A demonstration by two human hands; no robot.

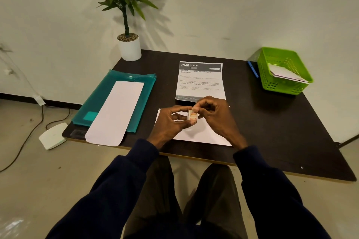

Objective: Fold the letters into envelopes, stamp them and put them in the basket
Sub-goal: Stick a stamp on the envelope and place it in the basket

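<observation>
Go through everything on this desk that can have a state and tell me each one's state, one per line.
Stamp: pinched between both hands, not yet stuck on.
Left hand: fingers pinch the stamp.
Right hand: fingers pinch the stamp.
Letter: open, creased, flat.
Envelope: flat, under the hands.
Second envelope: lying on the folder.
Folder: closed.
Basket: holds paper.

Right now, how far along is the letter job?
Done: at least one white envelope lies in the green basket. In hand: the left hand and right hand pinch a small stamp over the near envelope. Left: sticking it, then the printed letter, lying open, and the long envelope on the teal folder.
</observation>
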